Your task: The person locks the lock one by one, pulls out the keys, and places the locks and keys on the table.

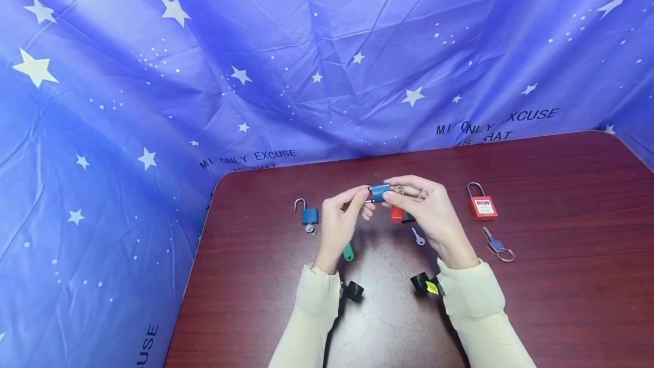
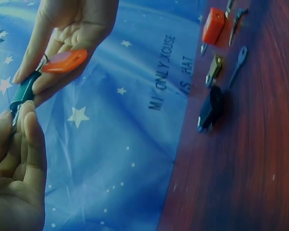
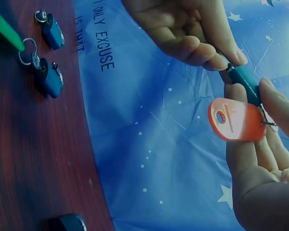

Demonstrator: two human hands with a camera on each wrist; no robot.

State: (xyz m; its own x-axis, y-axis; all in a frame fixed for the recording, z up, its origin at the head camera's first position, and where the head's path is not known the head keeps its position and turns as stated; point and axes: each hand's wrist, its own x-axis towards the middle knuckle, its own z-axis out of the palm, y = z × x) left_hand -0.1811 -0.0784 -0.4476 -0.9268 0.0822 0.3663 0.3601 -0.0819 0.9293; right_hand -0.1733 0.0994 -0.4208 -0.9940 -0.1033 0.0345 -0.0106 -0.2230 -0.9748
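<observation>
Both hands hold one small blue padlock (image 1: 380,192) up over the table. My left hand (image 1: 338,221) pinches its metal shackle end between thumb and fingers. At the other end, my right hand (image 1: 434,217) grips the lock body between thumb and fingertips. An orange-red key tag (image 3: 236,120) dangles by a ring from the keyhole end, beside the right palm. In the head view the tag (image 1: 396,213) shows just below the right thumb. The key itself is mostly hidden by the fingers.
Left of the hands lies a blue padlock (image 1: 309,216) with its shackle open; a green tag (image 1: 348,252) lies nearer. At right are a red padlock (image 1: 482,208) and a ringed key (image 1: 494,242). A loose key (image 1: 418,237), brass padlock (image 2: 215,70) and black padlock (image 2: 211,108) also lie there.
</observation>
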